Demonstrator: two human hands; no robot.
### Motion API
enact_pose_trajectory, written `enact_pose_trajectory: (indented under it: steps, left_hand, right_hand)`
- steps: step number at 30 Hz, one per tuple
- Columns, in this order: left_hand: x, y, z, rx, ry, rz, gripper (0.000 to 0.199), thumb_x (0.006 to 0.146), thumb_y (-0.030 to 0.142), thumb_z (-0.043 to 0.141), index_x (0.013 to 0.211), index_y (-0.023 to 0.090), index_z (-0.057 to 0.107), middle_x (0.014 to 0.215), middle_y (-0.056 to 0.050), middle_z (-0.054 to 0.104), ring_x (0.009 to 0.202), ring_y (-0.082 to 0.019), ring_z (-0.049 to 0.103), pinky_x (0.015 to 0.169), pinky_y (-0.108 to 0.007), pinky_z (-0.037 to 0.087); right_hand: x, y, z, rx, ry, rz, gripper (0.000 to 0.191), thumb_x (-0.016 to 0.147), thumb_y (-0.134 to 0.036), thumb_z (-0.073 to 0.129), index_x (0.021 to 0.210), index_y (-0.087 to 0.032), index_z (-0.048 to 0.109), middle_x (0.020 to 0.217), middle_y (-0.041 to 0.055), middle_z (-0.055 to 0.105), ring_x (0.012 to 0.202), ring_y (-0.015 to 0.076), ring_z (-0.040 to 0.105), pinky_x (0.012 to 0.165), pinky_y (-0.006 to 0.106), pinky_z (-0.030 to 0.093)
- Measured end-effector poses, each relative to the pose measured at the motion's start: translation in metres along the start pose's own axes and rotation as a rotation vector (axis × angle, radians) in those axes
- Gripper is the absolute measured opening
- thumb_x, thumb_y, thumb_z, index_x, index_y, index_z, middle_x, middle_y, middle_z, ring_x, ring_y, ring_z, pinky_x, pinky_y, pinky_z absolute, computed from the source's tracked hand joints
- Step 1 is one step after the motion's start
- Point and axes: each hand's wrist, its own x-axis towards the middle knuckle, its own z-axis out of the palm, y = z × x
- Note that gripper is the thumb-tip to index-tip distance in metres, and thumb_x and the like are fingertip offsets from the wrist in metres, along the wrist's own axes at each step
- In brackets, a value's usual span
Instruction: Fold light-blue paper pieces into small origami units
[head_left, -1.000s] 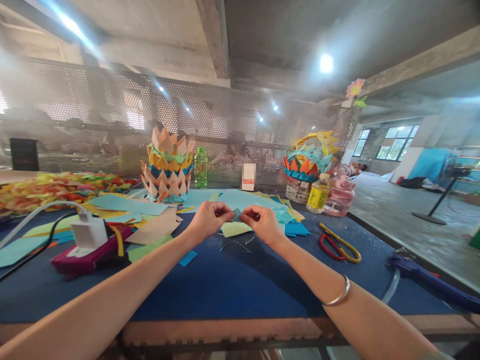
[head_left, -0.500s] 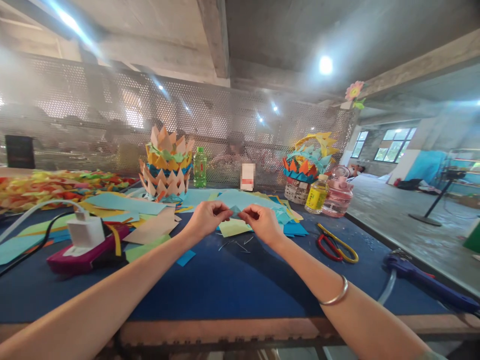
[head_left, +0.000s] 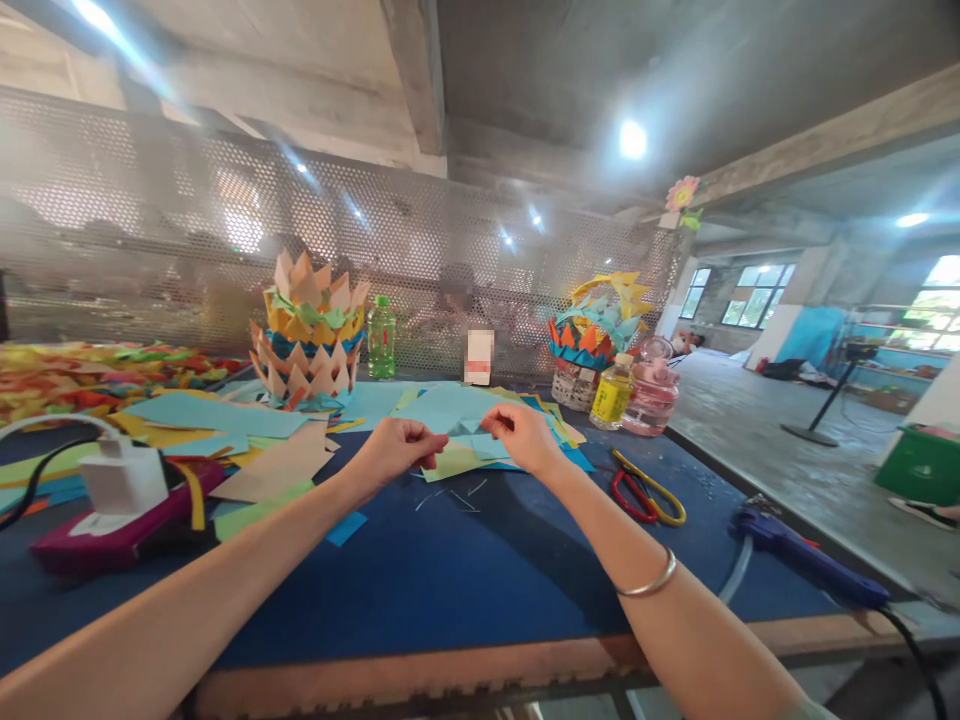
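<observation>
The left hand and right hand have curled fingers; whether either pair pinches anything is unclear. Light-blue paper lies just beyond, toward the worktop's far edge.

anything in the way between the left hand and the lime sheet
Nothing visible: the left hand overlaps the left edge of the lime sheet in view, though touch is unclear. A light blue piece seems to overlap its upper right, near the right hand.
</observation>
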Motion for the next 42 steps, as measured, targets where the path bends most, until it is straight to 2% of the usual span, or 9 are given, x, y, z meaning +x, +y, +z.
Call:
enact_pose_trajectory:
  steps: [5, 9, 11, 13, 17, 22, 36, 40, 42]
  left_hand:
    - [0.002, -0.007, 0.000, 0.050, 0.049, 0.064, 0.032, 0.066, 0.048, 0.062, 0.062, 0.016, 0.064, 0.051, -0.003, 0.063, 0.048, -0.013, 0.055, 0.050, -0.023, 0.042]
    - [0.004, -0.012, 0.002, 0.068, 0.027, 0.106, 0.033, 0.067, 0.048, 0.061, 0.063, 0.016, 0.065, 0.050, -0.003, 0.062, 0.047, -0.013, 0.055, 0.048, -0.023, 0.041]
    - [0.005, -0.013, 0.002, 0.082, 0.018, 0.115, 0.034, 0.068, 0.049, 0.060, 0.064, 0.015, 0.065, 0.050, -0.003, 0.062, 0.047, -0.013, 0.055, 0.048, -0.023, 0.041]
    - [0.005, -0.014, 0.003, 0.102, 0.011, 0.123, 0.035, 0.069, 0.049, 0.059, 0.065, 0.015, 0.065, 0.052, -0.003, 0.063, 0.048, -0.013, 0.055, 0.049, -0.023, 0.041]
    - [0.004, -0.012, 0.004, 0.143, -0.020, 0.116, 0.036, 0.072, 0.049, 0.056, 0.065, 0.014, 0.063, 0.054, -0.004, 0.062, 0.050, -0.013, 0.054, 0.050, -0.023, 0.041]
    - [0.001, -0.004, 0.006, 0.141, -0.018, 0.098, 0.034, 0.071, 0.049, 0.057, 0.064, 0.015, 0.061, 0.054, -0.002, 0.062, 0.050, -0.013, 0.053, 0.050, -0.022, 0.038]
    - [-0.003, 0.001, 0.008, 0.102, -0.065, 0.053, 0.031, 0.071, 0.046, 0.059, 0.064, 0.015, 0.061, 0.054, -0.001, 0.061, 0.050, -0.012, 0.053, 0.051, -0.023, 0.038]
    - [-0.005, 0.007, 0.008, -0.174, -0.073, -0.121, 0.037, 0.071, 0.050, 0.059, 0.074, 0.013, 0.063, 0.066, -0.005, 0.067, 0.060, -0.014, 0.060, 0.057, -0.025, 0.044]
    - [-0.007, 0.011, 0.008, -0.375, -0.116, -0.241, 0.041, 0.072, 0.052, 0.059, 0.080, 0.013, 0.064, 0.077, -0.008, 0.069, 0.070, -0.016, 0.064, 0.065, -0.027, 0.047]
  right_hand:
    - [0.005, 0.045, -0.041, -0.288, 0.016, 0.197, 0.019, 0.079, -0.030, 0.053, 0.072, -0.019, 0.067, 0.062, 0.0020, 0.063, 0.058, 0.0143, 0.055, 0.054, 0.023, 0.035]
    - [0.001, 0.065, -0.055, -0.438, 0.053, 0.312, 0.014, 0.072, -0.025, 0.061, 0.062, -0.018, 0.067, 0.068, 0.0077, 0.063, 0.070, 0.0198, 0.058, 0.061, 0.028, 0.038]
    - [0.000, 0.061, -0.051, -0.497, 0.112, 0.323, 0.008, 0.071, -0.021, 0.062, 0.076, -0.018, 0.068, 0.088, 0.0114, 0.063, 0.086, 0.0233, 0.057, 0.070, 0.031, 0.039]
    - [0.000, 0.052, -0.040, -0.506, 0.120, 0.262, 0.018, 0.072, -0.022, 0.063, 0.090, -0.021, 0.067, 0.102, 0.0103, 0.060, 0.096, 0.0227, 0.054, 0.078, 0.032, 0.039]
    - [-0.001, 0.036, -0.011, -0.322, -0.189, -0.090, 0.026, 0.075, -0.034, 0.064, 0.098, -0.022, 0.065, 0.100, 0.0061, 0.065, 0.099, 0.0206, 0.055, 0.082, 0.029, 0.039]
    - [-0.005, 0.040, 0.005, -0.308, -0.333, -0.095, 0.027, 0.075, -0.043, 0.062, 0.095, -0.026, 0.068, 0.086, 0.0040, 0.069, 0.084, 0.0214, 0.061, 0.068, 0.027, 0.040]
    - [-0.005, 0.034, 0.004, -0.182, -0.159, -0.010, 0.017, 0.075, -0.017, 0.056, 0.075, -0.024, 0.071, 0.079, 0.0014, 0.072, 0.076, 0.0193, 0.065, 0.071, 0.028, 0.045]
    - [-0.007, 0.021, 0.008, -0.179, 0.017, -0.011, 0.016, 0.081, -0.022, 0.052, 0.083, -0.021, 0.068, 0.085, 0.0035, 0.071, 0.082, 0.0196, 0.063, 0.076, 0.030, 0.044]
    - [-0.011, 0.009, 0.013, -0.127, 0.150, -0.172, 0.014, 0.082, -0.019, 0.052, 0.082, -0.020, 0.066, 0.087, 0.0038, 0.069, 0.089, 0.0182, 0.061, 0.083, 0.029, 0.042]
